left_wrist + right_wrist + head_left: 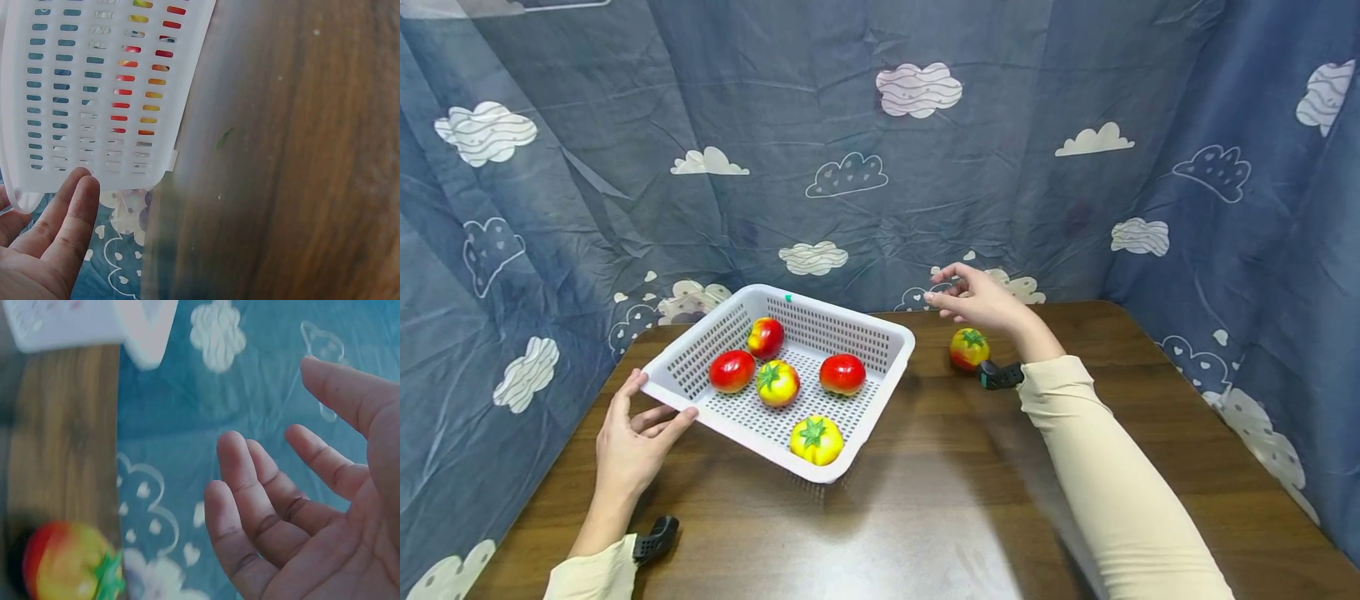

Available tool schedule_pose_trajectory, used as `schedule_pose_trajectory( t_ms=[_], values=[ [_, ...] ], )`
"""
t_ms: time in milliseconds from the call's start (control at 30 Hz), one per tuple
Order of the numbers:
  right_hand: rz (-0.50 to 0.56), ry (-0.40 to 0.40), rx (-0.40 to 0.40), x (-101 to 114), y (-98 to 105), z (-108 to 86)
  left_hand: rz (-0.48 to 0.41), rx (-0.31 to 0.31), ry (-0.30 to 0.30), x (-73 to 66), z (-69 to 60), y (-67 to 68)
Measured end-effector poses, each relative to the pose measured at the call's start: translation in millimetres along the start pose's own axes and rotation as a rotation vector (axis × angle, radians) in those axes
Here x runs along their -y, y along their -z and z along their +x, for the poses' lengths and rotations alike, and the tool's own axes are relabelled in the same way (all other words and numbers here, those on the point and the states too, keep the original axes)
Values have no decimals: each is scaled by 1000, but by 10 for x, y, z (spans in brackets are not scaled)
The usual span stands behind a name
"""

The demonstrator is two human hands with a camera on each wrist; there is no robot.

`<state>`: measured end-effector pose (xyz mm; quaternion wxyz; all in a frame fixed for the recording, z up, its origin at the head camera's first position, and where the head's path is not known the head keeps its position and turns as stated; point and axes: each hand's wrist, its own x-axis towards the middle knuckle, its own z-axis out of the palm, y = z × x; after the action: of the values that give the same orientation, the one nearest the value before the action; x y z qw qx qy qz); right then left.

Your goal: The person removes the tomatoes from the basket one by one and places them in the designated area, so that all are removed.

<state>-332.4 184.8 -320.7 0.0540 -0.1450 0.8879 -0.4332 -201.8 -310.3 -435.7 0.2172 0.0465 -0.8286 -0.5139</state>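
Observation:
My left hand [634, 442] grips the near-left corner of a white perforated plastic basket [880, 417], with the thumb at its rim. In the left wrist view, fingertips [87, 187] reach the basket's outer wall [75, 125]. The basket looks raised off the table and tilted. Several toy tomatoes lie inside, among them a yellow tomato [817, 441] with a green leafy top and a red tomato [842, 374]. My right hand [981, 298] hovers with nothing in it, its fingers loosely bent. Below it a red-and-yellow tomato [969, 348] sits on the table, also visible in the right wrist view.
A brown wooden table [925, 517] lies under everything. Blue curtains [985, 167] with white cloud prints stand close behind the table and along both sides. A dark wrist device [1000, 375] on the right arm is close to the loose tomato.

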Motion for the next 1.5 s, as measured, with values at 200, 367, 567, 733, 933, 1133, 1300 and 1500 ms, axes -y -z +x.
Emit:
schedule_pose_trajectory(
  t_ms=[200, 367, 567, 733, 933, 1133, 1300, 1500],
  values=[
    [-52, 61, 114, 287, -187, 116, 4, -10, 4, -17, 5, -3],
    [-106, 108, 225, 494, -393, 201, -3, -8, -9, 3, 10, 2],
    [-144, 135, 333, 652, -603, 256, -1, -12, -18, 0, -3, -1],
    [-171, 137, 404, 706, -748, 294, 8, -17, -13, -5, -8, -6],
    [-162, 83, 515, 792, -912, 308, 6, -17, -11, -3, -15, -6],
    [-160, -1, 632, 874, -1043, 303, 12, -12, -5, -5, -10, -7],
    [-151, -54, 660, 890, -1141, 291, 18, -8, -4, -7, -2, -2],
    [-139, -127, 695, 895, -1241, 270, 17, -5, 7, -15, -1, 2]
  ],
)
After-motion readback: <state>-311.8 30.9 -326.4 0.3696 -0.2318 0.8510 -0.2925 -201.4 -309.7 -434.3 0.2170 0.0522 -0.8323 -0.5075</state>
